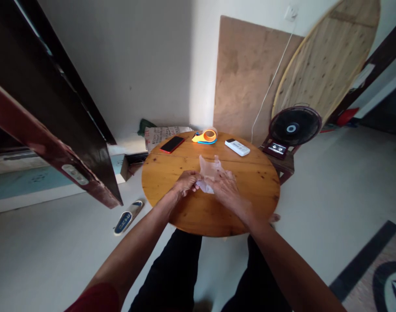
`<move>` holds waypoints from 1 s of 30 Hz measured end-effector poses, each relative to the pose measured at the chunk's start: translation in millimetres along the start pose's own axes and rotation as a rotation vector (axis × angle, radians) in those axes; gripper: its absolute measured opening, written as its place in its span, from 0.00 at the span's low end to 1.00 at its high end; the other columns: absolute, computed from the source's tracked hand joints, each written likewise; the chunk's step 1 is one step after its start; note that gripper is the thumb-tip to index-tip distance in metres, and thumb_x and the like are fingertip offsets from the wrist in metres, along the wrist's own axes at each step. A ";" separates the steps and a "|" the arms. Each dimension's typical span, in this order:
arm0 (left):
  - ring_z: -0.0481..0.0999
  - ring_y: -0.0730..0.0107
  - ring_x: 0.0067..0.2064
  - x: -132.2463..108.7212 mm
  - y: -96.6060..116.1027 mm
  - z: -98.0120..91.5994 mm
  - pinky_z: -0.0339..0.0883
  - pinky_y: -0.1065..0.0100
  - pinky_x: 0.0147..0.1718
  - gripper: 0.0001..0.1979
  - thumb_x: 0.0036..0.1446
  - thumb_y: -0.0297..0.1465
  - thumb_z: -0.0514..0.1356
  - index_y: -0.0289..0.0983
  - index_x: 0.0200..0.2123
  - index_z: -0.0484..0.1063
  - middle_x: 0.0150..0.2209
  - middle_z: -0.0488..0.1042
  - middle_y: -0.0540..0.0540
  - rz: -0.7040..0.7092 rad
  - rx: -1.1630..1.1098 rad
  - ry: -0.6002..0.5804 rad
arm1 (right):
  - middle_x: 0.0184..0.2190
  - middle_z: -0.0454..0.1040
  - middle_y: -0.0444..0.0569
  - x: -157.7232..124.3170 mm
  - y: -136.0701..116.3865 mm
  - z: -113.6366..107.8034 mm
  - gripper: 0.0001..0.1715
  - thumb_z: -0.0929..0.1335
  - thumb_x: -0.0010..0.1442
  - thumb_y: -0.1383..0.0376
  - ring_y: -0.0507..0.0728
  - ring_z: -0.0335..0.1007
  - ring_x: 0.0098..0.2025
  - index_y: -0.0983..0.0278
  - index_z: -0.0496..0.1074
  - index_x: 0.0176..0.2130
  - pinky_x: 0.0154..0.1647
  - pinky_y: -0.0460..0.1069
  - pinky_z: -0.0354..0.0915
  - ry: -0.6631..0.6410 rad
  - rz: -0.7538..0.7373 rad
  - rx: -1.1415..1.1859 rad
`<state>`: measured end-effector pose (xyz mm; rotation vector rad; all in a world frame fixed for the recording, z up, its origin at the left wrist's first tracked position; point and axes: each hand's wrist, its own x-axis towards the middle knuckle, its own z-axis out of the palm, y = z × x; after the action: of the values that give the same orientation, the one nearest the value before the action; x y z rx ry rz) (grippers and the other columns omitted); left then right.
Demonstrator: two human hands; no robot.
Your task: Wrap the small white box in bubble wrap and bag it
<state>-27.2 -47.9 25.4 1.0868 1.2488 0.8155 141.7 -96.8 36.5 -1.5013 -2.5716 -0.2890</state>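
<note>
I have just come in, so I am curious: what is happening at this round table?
A person is handling a thin, translucent sheet on the wooden table. The left hand grips its near left edge, while the right hand, somewhat blurred, lies over its right side. Beyond them rest a phone, an orange tape dispenser and a white handheld device, none touched by the hands.

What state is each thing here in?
Thin plastic: crumpled, see-through
Left hand: fingers curled, gripping the plastic's edge
Right hand: over the plastic, blurred
Phone: flat, screen dark
Tape dispenser: set down, not held
White device: lying flat
Fan: standing; spinning unclear
Round wooden board: leaning
Slipper: unworn, right way up
</note>
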 end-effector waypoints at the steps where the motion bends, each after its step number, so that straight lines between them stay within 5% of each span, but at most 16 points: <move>1: 0.64 0.80 0.15 -0.6 1.4 3.7 0.54 0.77 0.14 0.06 0.50 0.29 0.60 0.35 0.24 0.65 0.15 0.66 0.55 0.011 -0.002 -0.002 | 0.46 0.73 0.56 0.6 1.3 0.9 0.25 0.60 0.60 0.74 0.64 0.62 0.55 0.58 0.67 0.54 0.58 0.61 0.46 -0.001 0.010 0.008; 7: 0.62 0.80 0.14 -3.2 8.0 23.7 0.53 0.77 0.14 0.06 0.50 0.25 0.57 0.35 0.22 0.65 0.13 0.64 0.54 0.060 0.045 -0.007 | 0.45 0.74 0.56 3.7 2.9 -6.3 0.21 0.60 0.59 0.73 0.61 0.65 0.51 0.64 0.63 0.53 0.57 0.59 0.48 0.026 0.049 0.095; 15: 0.69 0.74 0.21 -11.0 11.8 20.3 0.64 0.72 0.23 0.08 0.48 0.25 0.54 0.33 0.29 0.74 0.19 0.69 0.51 0.149 0.269 -0.213 | 0.43 0.75 0.57 0.1 4.5 -7.1 0.18 0.62 0.59 0.70 0.61 0.67 0.49 0.66 0.65 0.50 0.54 0.56 0.51 0.111 0.087 0.174; 22: 0.73 0.69 0.33 -20.8 7.0 31.6 0.64 0.70 0.34 0.10 0.52 0.30 0.59 0.37 0.36 0.79 0.32 0.75 0.46 0.533 0.914 0.071 | 0.51 0.73 0.55 -25.1 31.6 0.6 0.27 0.64 0.55 0.70 0.61 0.68 0.52 0.63 0.64 0.56 0.54 0.56 0.58 0.171 0.195 0.428; 26: 0.73 0.63 0.41 -17.7 -5.1 33.5 0.65 0.66 0.42 0.09 0.55 0.30 0.57 0.37 0.35 0.78 0.40 0.74 0.42 0.776 1.007 0.169 | 0.49 0.73 0.56 -49.3 50.7 14.6 0.21 0.62 0.58 0.65 0.62 0.68 0.52 0.63 0.68 0.50 0.53 0.58 0.62 0.319 0.411 0.488; 30: 0.70 0.62 0.43 -8.2 -20.7 34.7 0.64 0.62 0.46 0.09 0.56 0.27 0.56 0.37 0.34 0.77 0.40 0.74 0.43 1.002 0.973 0.193 | 0.45 0.74 0.56 -59.2 54.9 22.3 0.21 0.65 0.57 0.57 0.62 0.71 0.46 0.64 0.69 0.48 0.47 0.57 0.66 0.297 0.590 0.600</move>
<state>3.8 -68.4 7.6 2.5885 1.2444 1.0624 217.8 -115.0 6.5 -1.6999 -1.6671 0.2868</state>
